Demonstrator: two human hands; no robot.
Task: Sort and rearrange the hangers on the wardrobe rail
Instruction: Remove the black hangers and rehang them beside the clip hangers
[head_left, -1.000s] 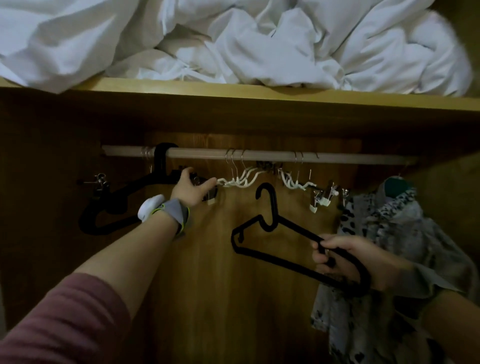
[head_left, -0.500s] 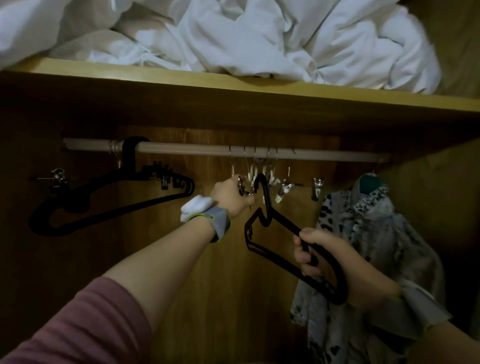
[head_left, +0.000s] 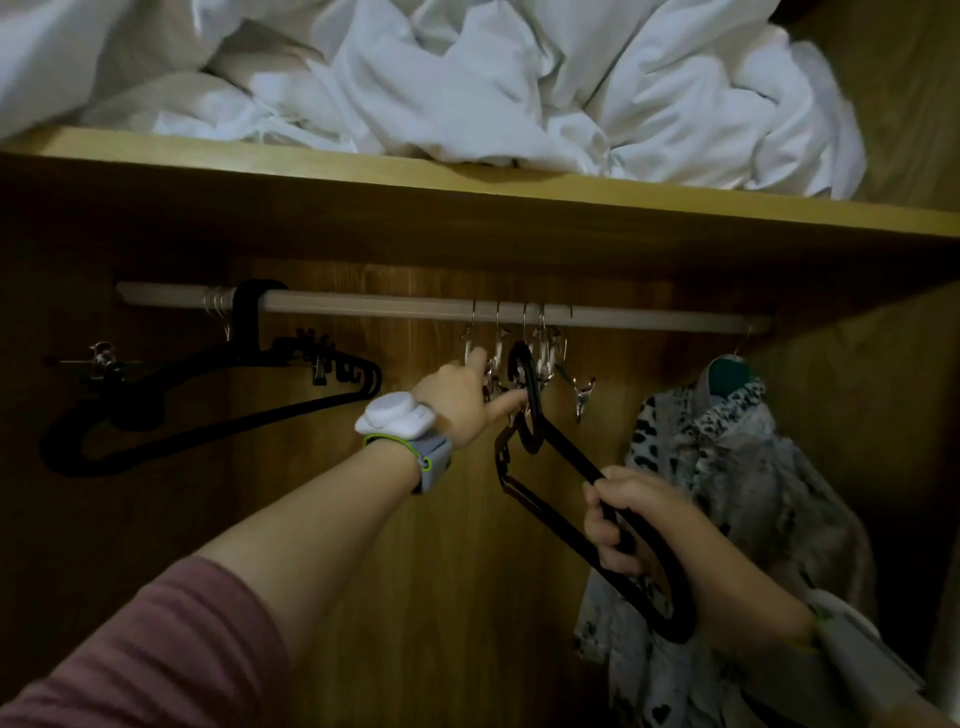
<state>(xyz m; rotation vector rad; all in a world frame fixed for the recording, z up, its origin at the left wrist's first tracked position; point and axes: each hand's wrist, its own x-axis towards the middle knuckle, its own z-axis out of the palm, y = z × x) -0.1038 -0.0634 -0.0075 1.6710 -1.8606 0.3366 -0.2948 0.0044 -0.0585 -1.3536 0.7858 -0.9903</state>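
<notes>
A pale wardrobe rail runs under the wooden shelf. Several black hangers hang together at its left end. A bunch of metal clip hangers hangs at the middle. My left hand reaches up to that bunch, index finger straight against the leftmost hook, thumb stretched toward the hook of a loose black hanger. My right hand grips that hanger by its shoulder, hook up, just below the rail among the clips.
Crumpled white bedding lies on the shelf above. A black-and-white patterned garment hangs at the rail's right end. One metal clip hanger sticks out at the far left. The wardrobe's wooden back panel lies behind.
My left hand left the black hangers and slid right along the rail, crowding the clip hangers together. My right hand lifted the loose black hanger up to the bunch.
</notes>
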